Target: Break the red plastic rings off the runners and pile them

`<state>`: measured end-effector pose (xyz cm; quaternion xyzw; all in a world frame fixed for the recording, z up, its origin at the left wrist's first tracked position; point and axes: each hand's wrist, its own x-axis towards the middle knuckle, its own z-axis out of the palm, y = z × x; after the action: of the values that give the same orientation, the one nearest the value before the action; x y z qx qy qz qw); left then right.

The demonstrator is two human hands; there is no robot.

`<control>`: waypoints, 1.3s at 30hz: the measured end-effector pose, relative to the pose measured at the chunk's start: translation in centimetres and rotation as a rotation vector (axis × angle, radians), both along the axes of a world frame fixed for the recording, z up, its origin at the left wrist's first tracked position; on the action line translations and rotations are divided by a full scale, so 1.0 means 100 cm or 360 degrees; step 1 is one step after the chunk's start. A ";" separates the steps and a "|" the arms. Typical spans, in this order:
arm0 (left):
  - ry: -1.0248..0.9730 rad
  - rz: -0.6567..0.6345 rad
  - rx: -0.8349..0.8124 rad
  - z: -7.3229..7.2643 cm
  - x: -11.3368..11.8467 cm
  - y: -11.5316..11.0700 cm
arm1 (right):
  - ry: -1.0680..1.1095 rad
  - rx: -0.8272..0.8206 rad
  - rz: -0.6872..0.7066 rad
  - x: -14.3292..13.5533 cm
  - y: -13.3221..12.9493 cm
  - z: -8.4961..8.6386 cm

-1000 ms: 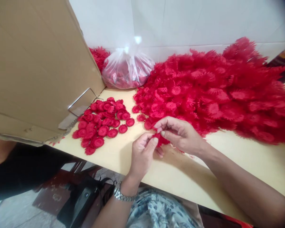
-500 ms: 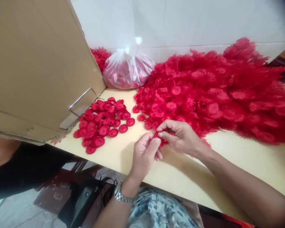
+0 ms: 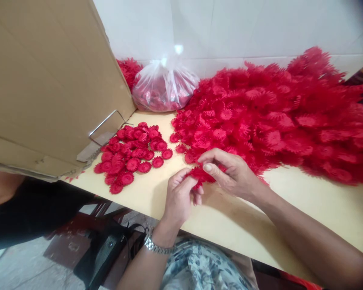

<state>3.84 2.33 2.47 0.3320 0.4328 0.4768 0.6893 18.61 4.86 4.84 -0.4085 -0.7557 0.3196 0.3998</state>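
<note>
My left hand (image 3: 178,197) pinches a red fringed flower piece (image 3: 199,175) between thumb and fingers, just above the table. Right beside it is my right hand (image 3: 226,173), its thumb and forefinger apart and curved over the piece's upper edge; whether they touch it I cannot tell. To the left lies a small heap of compact red toothed discs (image 3: 133,153). Behind and right of my hands spreads a large pile of loose red fringed flower pieces (image 3: 260,117).
A tall cardboard sheet (image 3: 48,80) with a bent metal wire (image 3: 104,125) stands at the left. A tied clear bag (image 3: 166,90) of red pieces leans by the white wall (image 3: 230,28). Another person's dark-clothed arm (image 3: 33,213) is at lower left, beyond the table (image 3: 260,233).
My right thumb and forefinger have parted from their pinch and drawn back slightly. More of the red fringed flower piece in my left hand now shows, spread out.
</note>
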 end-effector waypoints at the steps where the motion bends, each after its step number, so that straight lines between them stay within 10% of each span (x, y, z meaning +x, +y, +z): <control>1: -0.0004 0.0016 -0.0001 0.000 0.000 0.000 | 0.0005 0.0031 0.0031 0.001 0.000 0.001; 16: -0.0013 -0.0123 0.0126 -0.007 -0.006 -0.004 | -0.0273 0.0484 0.0091 -0.005 -0.003 -0.006; 23: 0.0094 -0.0178 0.0154 -0.003 -0.005 -0.007 | -0.0165 0.0492 -0.0512 0.011 0.008 -0.001; 29: 0.0013 -0.0176 0.0004 -0.002 -0.002 -0.006 | -0.0763 0.0855 -0.1024 0.055 0.031 0.006; 33: 0.0027 -0.0035 -0.0023 -0.001 0.000 -0.005 | -0.0651 0.0924 -0.0774 0.045 0.024 0.009; 39: 0.0083 0.0139 -0.0015 -0.004 0.002 -0.005 | -0.0216 0.0238 0.0175 0.006 0.000 0.010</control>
<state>4.01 1.88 2.11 0.3218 0.4669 0.4956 0.6578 19.20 4.87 5.82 -0.3561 -0.8240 0.2555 0.3590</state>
